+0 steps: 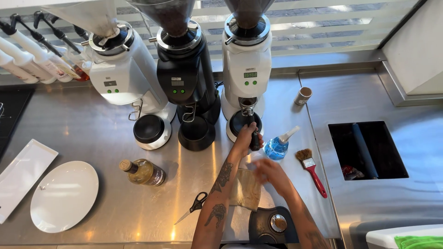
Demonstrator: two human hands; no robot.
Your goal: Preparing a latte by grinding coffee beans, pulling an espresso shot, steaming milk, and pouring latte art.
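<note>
My left hand (245, 137) grips the black handle of a portafilter (253, 133) held under the spout of the right-hand white coffee grinder (245, 69). My right hand (271, 172), blurred with motion, hovers just above a beige cloth (244, 189) lying on the steel counter (92, 133); whether it touches the cloth is unclear. A black tamping mat with a metal tamper (277, 223) sits near the front edge, below my right hand.
A black grinder (184, 69) and another white grinder (122, 69) stand to the left. Nearby lie scissors (194, 206), a tipped bottle (143, 172), a blue spray bottle (279, 145), a red-handled brush (311, 168), a small cup (302, 96), white plates (64, 196) and a counter waste opening (367, 150).
</note>
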